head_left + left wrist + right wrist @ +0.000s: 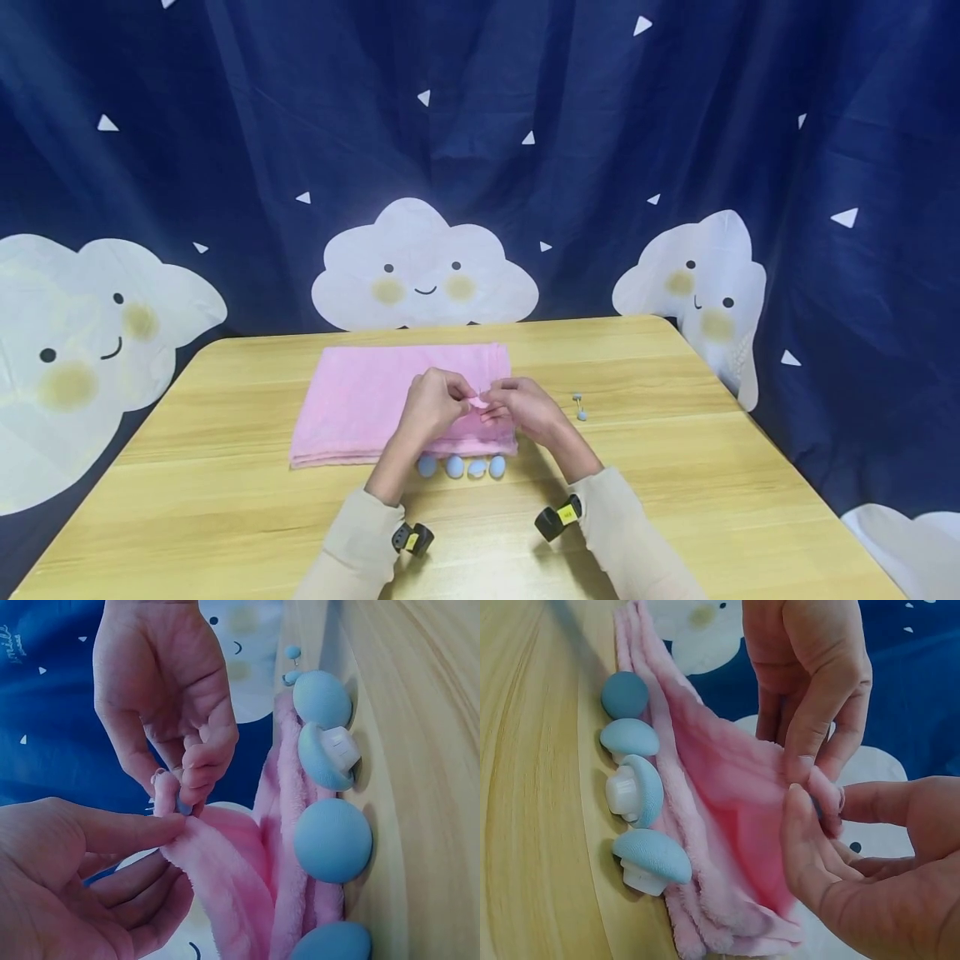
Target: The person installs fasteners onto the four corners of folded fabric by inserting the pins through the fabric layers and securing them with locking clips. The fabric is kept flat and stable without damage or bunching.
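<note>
Firstly, nearest the camera, two beige sleeves [352,537] are covering the forearms, and two black wrist devices [551,525] with yellow labels are sitting beside the wrists. Just beyond, four round blue caps [454,467] are lying in a row on one wood-grain table [217,517]; in the right wrist view at least two are showing a white stem [621,791].

One pink cloth [375,392] is lying directly behind the row, left of the table's centre. It is appearing plush, plain in colour and folded into several layers, with the edges stacking along the near side. A small portion near its right side is rising off the stack between the hands.

The left hand [431,404] is pinching that raised portion, its gap narrow, thumb and fingertips closing on the fabric. The right hand [527,406] is gripping the same portion just beside, its fingertips also close together; among them one small blue piece [183,807] is showing, mostly hidden.

To the right of the cloth, well apart from the caps, one thin fastener [582,415] with two blue ends is resting on the tabletop. Farthest off, one dark blue curtain [480,50] is hanging behind the table, bearing three clouds [423,242] with faces, white triangles and part of a fourth cloud.
</note>
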`<state>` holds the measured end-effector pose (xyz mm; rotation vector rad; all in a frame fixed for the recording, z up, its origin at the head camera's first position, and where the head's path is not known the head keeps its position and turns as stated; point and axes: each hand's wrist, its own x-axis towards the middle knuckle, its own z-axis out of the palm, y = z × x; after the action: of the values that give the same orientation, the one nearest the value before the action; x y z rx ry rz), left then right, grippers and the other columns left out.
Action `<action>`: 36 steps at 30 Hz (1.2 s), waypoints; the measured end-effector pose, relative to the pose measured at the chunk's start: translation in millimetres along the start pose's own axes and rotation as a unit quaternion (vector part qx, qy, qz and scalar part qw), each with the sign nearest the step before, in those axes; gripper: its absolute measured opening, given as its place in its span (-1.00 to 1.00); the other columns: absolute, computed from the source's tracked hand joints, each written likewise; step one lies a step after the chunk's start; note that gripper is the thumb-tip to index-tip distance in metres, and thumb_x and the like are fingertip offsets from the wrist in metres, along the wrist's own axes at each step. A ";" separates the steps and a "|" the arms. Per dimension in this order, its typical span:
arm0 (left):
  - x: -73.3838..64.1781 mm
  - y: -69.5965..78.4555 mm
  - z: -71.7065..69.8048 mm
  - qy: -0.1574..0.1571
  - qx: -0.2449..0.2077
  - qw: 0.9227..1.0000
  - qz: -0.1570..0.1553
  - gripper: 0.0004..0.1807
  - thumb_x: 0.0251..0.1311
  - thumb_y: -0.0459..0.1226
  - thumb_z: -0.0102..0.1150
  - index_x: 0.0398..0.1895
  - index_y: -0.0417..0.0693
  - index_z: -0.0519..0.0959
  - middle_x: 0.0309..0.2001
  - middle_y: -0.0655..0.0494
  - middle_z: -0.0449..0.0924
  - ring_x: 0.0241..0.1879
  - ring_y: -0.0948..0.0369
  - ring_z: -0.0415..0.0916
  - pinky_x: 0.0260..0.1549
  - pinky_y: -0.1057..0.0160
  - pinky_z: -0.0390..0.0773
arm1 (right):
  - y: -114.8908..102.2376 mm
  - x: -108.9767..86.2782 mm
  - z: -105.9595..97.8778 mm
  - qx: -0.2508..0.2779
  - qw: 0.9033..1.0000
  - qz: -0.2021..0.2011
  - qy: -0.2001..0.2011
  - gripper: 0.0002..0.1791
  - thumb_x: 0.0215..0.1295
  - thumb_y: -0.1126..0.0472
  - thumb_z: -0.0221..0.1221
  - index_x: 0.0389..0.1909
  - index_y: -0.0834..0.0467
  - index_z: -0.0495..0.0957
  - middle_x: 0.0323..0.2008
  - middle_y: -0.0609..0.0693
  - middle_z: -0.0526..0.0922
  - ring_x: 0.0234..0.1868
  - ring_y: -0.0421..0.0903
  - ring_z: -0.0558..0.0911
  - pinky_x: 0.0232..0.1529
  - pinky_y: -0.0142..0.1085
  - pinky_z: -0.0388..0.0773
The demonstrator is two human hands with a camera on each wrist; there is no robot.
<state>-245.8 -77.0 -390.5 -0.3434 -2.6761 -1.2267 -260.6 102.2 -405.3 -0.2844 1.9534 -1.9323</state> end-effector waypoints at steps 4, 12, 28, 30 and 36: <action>-1.2 3.3 -1.7 -0.006 0.024 1.000 -0.012 -0.83 -0.10 -0.48 0.47 -0.47 -0.05 0.75 -0.50 0.13 0.74 -0.46 0.24 0.63 -0.33 0.20 0.61 | -0.1 0.3 -0.1 0.008 1.000 -0.002 0.013 -0.83 0.38 0.37 0.10 -0.18 0.44 0.49 -0.29 0.09 0.62 -0.29 -0.09 0.69 -0.12 -0.30 0.70; -9.9 25.4 -3.6 -0.046 0.077 0.996 0.005 -0.78 -0.08 -0.46 0.47 -0.52 -0.08 0.57 -0.60 0.14 0.54 -0.55 0.19 0.45 -0.43 0.21 0.48 | -2.5 -2.5 -1.2 0.006 0.999 -0.005 0.041 -0.77 0.36 0.35 0.08 -0.11 0.47 0.49 -0.35 0.04 0.66 -0.34 -0.15 0.68 -0.16 -0.35 0.66; -34.0 36.6 42.7 -0.220 0.225 0.948 0.057 -0.76 -0.26 -0.40 0.49 -0.65 0.08 0.59 -0.57 0.30 0.56 -0.40 0.16 0.56 -0.21 0.13 0.53 | 4.1 2.7 -4.6 0.022 0.996 -0.006 0.086 -0.80 0.32 0.37 0.11 -0.18 0.47 0.56 -0.50 -0.01 0.67 -0.44 -0.17 0.65 -0.27 -0.37 0.65; -34.8 35.4 44.5 -0.214 0.230 0.947 0.058 -0.74 -0.25 -0.42 0.48 -0.64 0.11 0.59 -0.56 0.33 0.56 -0.38 0.17 0.56 -0.17 0.11 0.51 | 4.2 2.9 -5.0 0.021 0.996 -0.006 0.083 -0.80 0.33 0.37 0.10 -0.18 0.47 0.55 -0.50 -0.01 0.67 -0.44 -0.18 0.65 -0.25 -0.37 0.66; -33.5 33.3 44.4 -0.210 0.220 0.951 0.059 -0.73 -0.24 -0.48 0.37 -0.69 0.09 0.55 -0.59 0.31 0.51 -0.40 0.17 0.52 -0.15 0.07 0.48 | 3.8 2.4 -4.8 0.022 0.996 -0.007 0.083 -0.80 0.34 0.37 0.10 -0.17 0.46 0.55 -0.49 -0.01 0.67 -0.43 -0.17 0.66 -0.24 -0.37 0.65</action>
<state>-207.2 -26.5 -403.6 -0.7482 -3.1186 -0.5358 -264.3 105.8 -409.4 -0.1286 2.0118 -2.0641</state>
